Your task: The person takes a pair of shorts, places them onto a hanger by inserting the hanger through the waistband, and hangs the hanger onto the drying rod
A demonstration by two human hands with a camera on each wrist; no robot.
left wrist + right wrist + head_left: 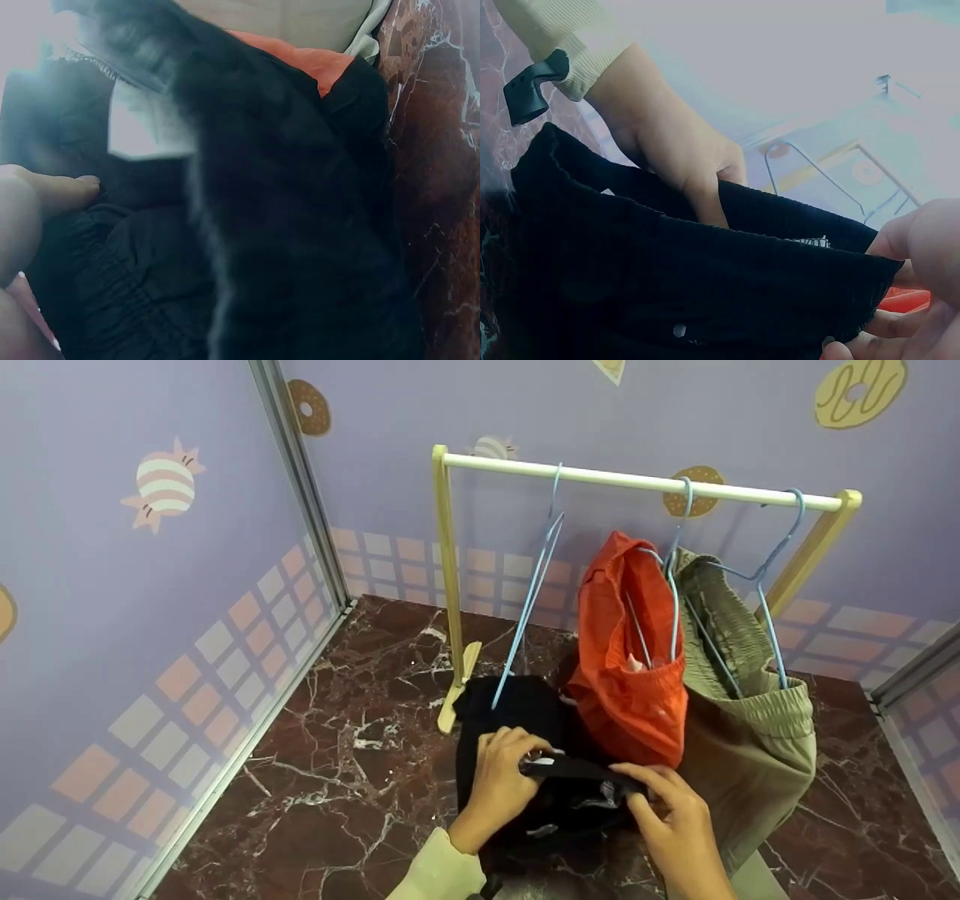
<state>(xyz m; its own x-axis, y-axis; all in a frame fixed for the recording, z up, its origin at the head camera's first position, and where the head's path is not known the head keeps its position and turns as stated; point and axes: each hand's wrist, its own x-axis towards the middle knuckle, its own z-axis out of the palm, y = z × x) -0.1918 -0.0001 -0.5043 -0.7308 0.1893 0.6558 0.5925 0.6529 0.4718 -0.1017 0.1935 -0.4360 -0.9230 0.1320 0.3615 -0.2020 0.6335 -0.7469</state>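
Black pants with a gathered elastic waistband (577, 769) lie bunched below the rack, with a white label (146, 127) inside. My left hand (506, 769) grips the waistband on its left side; in the right wrist view the left hand (682, 142) reaches over the edge with a finger inside the waist opening. On the opposite side, my right hand (671, 810) pinches the waistband between thumb and fingers, holding the opening stretched. A bare blue hanger (529, 607) hangs from the rail just beyond, its lower end overlapping the black cloth.
A white rail (630, 480) on wooden posts (450, 577) stands on the dark marbled floor (322, 780). Orange pants (637, 697) and olive pants (750, 765) hang on blue hangers right beside the right hand. Patterned purple walls (225, 562) stand behind and at the sides.
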